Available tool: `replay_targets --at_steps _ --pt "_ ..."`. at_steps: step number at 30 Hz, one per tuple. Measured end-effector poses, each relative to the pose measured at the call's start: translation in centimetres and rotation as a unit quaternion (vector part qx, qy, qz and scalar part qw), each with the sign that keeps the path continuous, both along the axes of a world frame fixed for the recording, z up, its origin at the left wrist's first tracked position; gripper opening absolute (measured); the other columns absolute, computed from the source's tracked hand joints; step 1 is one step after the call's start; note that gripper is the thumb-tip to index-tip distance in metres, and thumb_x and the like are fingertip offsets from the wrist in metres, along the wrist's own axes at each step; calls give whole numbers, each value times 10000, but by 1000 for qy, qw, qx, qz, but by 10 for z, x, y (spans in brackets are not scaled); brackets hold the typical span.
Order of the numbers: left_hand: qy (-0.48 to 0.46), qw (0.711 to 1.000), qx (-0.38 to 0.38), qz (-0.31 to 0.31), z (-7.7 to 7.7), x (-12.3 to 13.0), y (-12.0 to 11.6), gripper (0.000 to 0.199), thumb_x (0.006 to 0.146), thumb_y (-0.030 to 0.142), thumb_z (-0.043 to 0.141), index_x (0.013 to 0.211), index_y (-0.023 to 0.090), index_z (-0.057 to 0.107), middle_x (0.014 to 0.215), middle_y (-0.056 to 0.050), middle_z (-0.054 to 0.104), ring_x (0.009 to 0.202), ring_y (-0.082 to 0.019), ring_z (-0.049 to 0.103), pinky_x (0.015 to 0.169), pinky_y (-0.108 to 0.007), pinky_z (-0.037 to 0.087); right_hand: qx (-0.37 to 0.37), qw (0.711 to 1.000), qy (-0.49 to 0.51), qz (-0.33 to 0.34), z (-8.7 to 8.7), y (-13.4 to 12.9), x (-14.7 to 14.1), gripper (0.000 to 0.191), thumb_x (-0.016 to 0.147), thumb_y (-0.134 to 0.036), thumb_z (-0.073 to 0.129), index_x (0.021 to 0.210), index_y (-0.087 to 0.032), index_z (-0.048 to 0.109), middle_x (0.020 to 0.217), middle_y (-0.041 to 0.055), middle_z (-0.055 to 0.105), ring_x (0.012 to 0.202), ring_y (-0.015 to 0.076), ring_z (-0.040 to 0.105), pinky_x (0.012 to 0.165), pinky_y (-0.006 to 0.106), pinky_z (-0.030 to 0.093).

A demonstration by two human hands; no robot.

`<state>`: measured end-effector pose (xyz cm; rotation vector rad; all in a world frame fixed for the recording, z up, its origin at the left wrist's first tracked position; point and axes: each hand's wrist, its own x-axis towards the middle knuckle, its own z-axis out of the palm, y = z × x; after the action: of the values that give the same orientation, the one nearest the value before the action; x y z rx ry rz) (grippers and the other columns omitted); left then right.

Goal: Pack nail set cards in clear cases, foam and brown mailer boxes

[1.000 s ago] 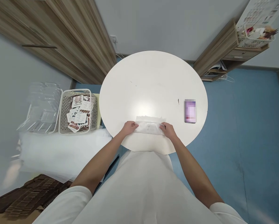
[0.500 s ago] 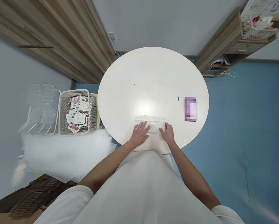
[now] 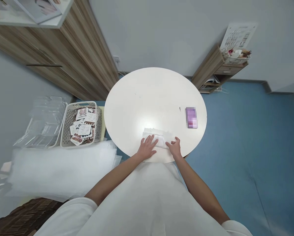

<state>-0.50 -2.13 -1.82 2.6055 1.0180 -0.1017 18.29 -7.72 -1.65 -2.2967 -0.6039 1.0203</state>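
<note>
A small white wrapped packet or folded sheet lies near the front edge of the round white table; its material is too blurred to tell. My left hand rests on its left part with the fingers spread. At its right end is my right hand, thumb touching the white material and fingers apart and bent. A purple, pixelated box-like object lies on the right side of the table.
On the left, a white basket holds several printed cards. Clear plastic trays stand beside it, with translucent sheets in front. A wooden cabinet rises behind left, a low shelf behind right.
The view has tilted up and shifted, so the table sits lower. My right hand has moved a little inward along the white material, its fingers lifted; my left hand stays on it.
</note>
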Motion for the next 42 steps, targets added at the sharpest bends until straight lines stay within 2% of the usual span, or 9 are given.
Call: replay_targets --at_steps 5,11,15,19,26,31,33,37,42 --pt "-17 1000 -8 -5 -1 -1 -7 657 735 466 507 1325 303 269 1427 -82 206 1288 -311 179 982 -498 156 31 999 -5 20 2 1 -2 388 673 -389 512 992 -174 467 842 55 561 753 167 566 635 266 454" --pt "-35 998 -47 -4 8 -2 -4 650 705 434 547 1299 314 311 1445 -76 138 1304 -327 109 990 -513 124 81 989 31 121 8 19 -22 251 722 -278 451 932 -171 538 716 12 587 597 121 559 556 236 458" --pt "-51 983 -87 153 7 -19 -13 686 705 403 551 1317 272 270 1449 -106 83 1305 -343 77 989 -530 117 92 981 5 172 9 14 -22 283 702 -176 439 950 -203 574 803 21 566 706 140 562 669 275 459" --pt "-95 909 -203 352 1 -35 -20 741 703 379 555 1325 168 213 1405 -168 181 1281 -334 167 976 -472 228 100 975 -44 195 6 4 -22 346 677 -152 479 1003 -223 568 1025 68 468 866 175 538 794 312 429" --pt "-261 762 -335 489 -5 -30 -11 743 671 317 621 1286 160 235 1295 -158 327 1139 -231 408 875 -310 381 86 956 -75 269 -1 -3 -38 384 744 -189 423 1120 -241 476 1072 66 403 811 155 533 772 299 438" --pt "-320 651 -389 568 -4 -25 -7 835 598 241 699 1281 180 223 1090 -105 465 770 -117 546 624 -220 435 95 957 -61 267 0 -9 -42 383 754 -192 425 1130 -250 468 1049 58 402 838 152 523 799 287 425" --pt "-323 647 -389 570 -1 -25 -7 738 597 243 705 1222 167 319 922 -56 514 639 -84 516 562 -209 411 92 958 -56 266 0 -10 -42 381 754 -192 429 1128 -248 467 1027 56 406 825 150 521 792 287 428" --pt "-305 686 -387 535 7 -23 -10 333 615 259 669 901 156 534 642 23 478 518 -79 449 493 -211 355 83 956 -50 277 1 -8 -38 374 747 -193 443 1117 -242 473 1000 52 413 803 146 520 783 288 433" --pt "-275 760 -354 472 16 -17 -14 96 648 221 564 599 176 495 559 44 432 518 -85 411 494 -211 315 95 948 -81 292 -1 -5 -36 360 731 -200 477 1089 -232 494 1038 65 426 843 158 519 747 279 435"
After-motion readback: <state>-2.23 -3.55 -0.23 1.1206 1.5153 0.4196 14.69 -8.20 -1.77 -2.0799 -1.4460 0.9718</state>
